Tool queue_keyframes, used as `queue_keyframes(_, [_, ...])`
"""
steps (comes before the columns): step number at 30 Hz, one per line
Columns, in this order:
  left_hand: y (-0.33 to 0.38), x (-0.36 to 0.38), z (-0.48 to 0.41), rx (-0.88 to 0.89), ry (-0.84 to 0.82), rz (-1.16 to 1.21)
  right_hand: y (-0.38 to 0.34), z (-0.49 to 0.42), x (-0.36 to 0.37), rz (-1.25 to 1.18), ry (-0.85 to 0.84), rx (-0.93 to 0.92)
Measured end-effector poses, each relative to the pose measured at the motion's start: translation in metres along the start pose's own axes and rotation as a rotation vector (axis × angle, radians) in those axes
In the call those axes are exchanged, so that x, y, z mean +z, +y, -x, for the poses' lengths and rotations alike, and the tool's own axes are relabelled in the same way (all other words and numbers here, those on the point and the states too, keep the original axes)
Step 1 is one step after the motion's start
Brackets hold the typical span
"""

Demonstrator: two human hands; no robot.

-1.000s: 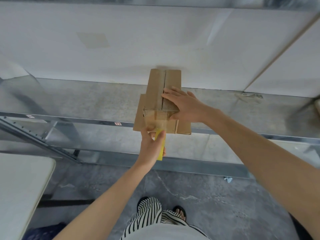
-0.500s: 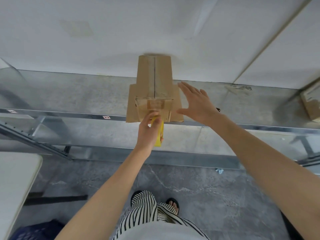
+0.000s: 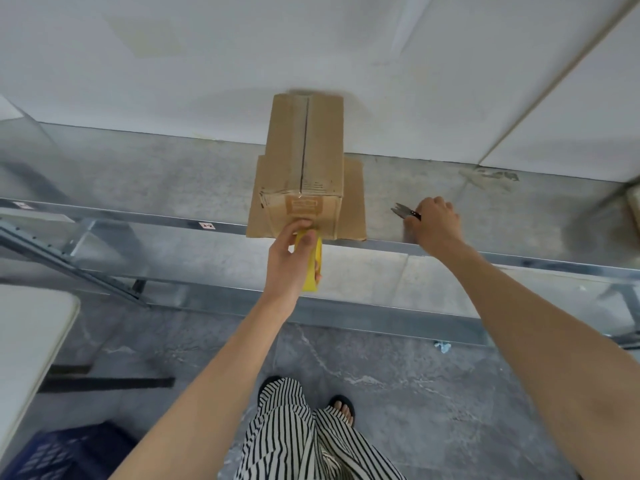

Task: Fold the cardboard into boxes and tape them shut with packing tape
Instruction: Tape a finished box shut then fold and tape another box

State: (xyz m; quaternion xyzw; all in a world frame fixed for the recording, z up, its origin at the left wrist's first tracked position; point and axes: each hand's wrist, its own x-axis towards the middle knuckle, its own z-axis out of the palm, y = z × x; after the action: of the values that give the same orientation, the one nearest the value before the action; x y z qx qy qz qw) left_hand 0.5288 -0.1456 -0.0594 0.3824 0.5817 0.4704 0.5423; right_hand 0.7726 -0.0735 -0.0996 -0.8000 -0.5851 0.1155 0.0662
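Cardboard box lies on the grey metal shelf. Its long axis runs straight away from the person. The far end touches or nearly touches the white wall; the near end face sits at the shelf's front edge. The top seam runs lengthwise down the middle. Loose flaps lie flat on the shelf on either side of the near half. A strip of clear tape shows on the near end face.

Left hand is just below that face, fingers wrapped round a yellow tape dispenser; its thumb presses against the box end.

Right hand is on the shelf to the right, well apart from the box. Its fingers are curled round the black handle of small snips, whose blades point left toward the box.

Around: a white table at the left edge, with a blue crate on the floor below it. Part of another carton shows at far right on the shelf. Nothing lies between the snips and the box.
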Motion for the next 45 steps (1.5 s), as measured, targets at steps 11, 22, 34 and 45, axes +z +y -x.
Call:
queue_keyframes(11, [0.003, 0.000, -0.002, -0.059, -0.025, 0.086, -0.061, 0.066, -0.054, -1.108, -0.164, -0.060])
queue_keyframes(22, [0.002, -0.002, -0.003, -0.032, -0.061, 0.084, -0.086, 0.081, -0.048, -0.599, -0.247, -0.359])
queue_keyframes(34, [0.001, -0.002, -0.008, -0.036, -0.061, 0.077, -0.106, 0.077, -0.048, -0.644, -0.262, -0.402])
queue_keyframes(45, [0.004, 0.002, -0.011, -0.034, -0.059, 0.104, -0.106, 0.073, -0.049, -0.687, -0.238, -0.390])
